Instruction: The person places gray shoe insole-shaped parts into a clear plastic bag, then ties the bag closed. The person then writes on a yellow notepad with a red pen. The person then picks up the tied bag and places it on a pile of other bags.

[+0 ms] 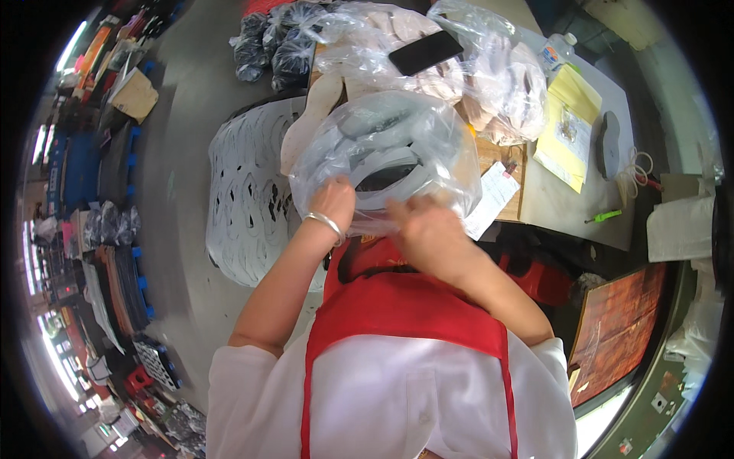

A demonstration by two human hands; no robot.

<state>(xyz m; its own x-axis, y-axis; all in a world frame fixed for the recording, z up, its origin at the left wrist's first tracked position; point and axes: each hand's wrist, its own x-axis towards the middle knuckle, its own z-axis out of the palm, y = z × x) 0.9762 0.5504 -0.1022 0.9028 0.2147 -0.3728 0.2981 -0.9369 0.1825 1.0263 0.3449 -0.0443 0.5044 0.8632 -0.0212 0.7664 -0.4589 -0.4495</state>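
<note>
Both hands meet at the lower edge of a clear plastic bag (386,149) held up in front of the chest, above the near edge of the table (558,203); the left hand (334,203), a silver bangle (325,223) on its wrist, has its fingers curled into the bag's film, gripping it; the right hand (428,229) is closed on the gathered film just beside it, fingers pinching the plastic, though blur hides the fingertips; inside the bag lie curved grey pieces (382,164), stacked loosely; a red apron (397,306) over a white shirt fills the lower frame; beyond the bag, more clear bags (497,84) of pale cut pieces are heaped on the table, with a black phone (425,52) lying on top of them; to the right lie a yellow paper (575,96), a white slip (493,195), a dark grey oval block (609,144), a green marker (604,216) and a small bottle (556,50); to the left, on the floor, stands a pile of white sheets (248,199) with shapes cut out of them; black bags (275,46) sit at the far end.
</note>
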